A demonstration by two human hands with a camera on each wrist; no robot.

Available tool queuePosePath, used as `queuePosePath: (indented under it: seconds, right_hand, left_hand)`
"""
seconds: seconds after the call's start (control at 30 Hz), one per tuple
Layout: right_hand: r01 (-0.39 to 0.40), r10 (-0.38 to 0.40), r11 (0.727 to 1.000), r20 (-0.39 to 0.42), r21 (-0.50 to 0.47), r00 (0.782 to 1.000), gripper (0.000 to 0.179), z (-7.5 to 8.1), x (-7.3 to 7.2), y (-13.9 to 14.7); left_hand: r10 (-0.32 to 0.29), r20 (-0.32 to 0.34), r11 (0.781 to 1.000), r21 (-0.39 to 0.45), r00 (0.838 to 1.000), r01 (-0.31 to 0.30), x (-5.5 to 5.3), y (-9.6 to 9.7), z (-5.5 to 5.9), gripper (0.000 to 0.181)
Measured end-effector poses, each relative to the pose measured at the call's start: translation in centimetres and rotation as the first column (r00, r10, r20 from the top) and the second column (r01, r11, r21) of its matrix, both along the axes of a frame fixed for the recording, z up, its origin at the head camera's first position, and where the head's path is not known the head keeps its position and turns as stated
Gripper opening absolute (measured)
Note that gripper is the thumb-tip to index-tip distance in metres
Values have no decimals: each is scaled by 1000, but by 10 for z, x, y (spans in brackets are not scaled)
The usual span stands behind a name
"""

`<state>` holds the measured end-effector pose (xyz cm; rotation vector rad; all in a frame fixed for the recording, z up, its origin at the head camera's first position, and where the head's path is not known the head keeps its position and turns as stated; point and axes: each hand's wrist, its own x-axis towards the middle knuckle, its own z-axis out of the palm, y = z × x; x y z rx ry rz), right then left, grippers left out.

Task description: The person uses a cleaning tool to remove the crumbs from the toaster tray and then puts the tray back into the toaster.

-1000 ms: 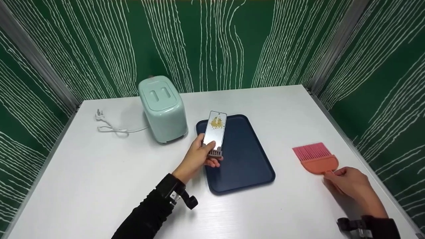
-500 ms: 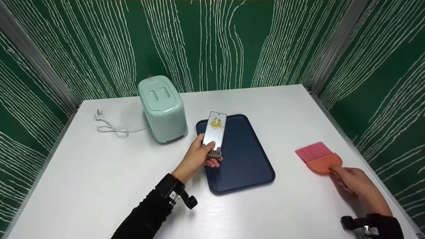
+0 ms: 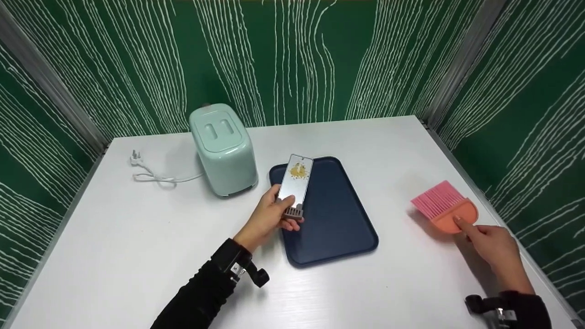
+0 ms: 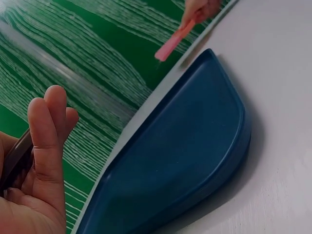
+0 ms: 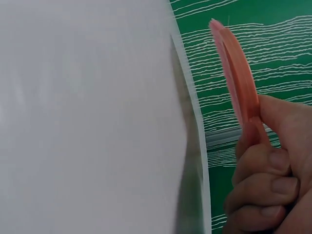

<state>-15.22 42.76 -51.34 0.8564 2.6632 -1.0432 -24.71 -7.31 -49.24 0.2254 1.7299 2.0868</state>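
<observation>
My left hand [image 3: 265, 214] holds a slim metal crumb tray [image 3: 292, 189] by its slotted end, thumb on top. Yellowish crumbs [image 3: 299, 171] lie near its far end. Beneath it is a dark blue tray [image 3: 336, 224] with a raised rim. In the left wrist view, fingers curl behind the crumb tray's dark edge [image 4: 15, 158]. At the right, my right hand [image 3: 493, 244] grips a brush with an orange head [image 3: 461, 214] and pink bristles [image 3: 437, 198]. The right wrist view shows the brush [image 5: 241, 73] edge-on, raised above the table, its handle mostly hidden by curled fingers.
A mint-green toaster [image 3: 226, 155] stands left of the blue tray. Its white cord and plug [image 3: 136, 158] lie on the white table [image 3: 137, 246]. Green panels with white lines [image 3: 311, 59] enclose the table at the back and sides.
The brush has risen off the table and turned, its bristles moving up and slightly right. My right hand has shifted its hold closer to the orange head. The left hand has barely moved.
</observation>
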Motion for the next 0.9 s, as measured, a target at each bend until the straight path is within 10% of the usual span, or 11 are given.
queuePosePath:
  seconds: [0.47,0.9]
  right_hand:
    - [-87,144,979,-321,185,936,71,33,-4,-52]
    - [-195,319,940,-520,281,792,61,67,-19,-115]
  left_hand:
    - [-129,-4,990,-61,992,128,1,-15,8,34]
    - [-216,63,967,-124,974,223,4,-29,11,33]
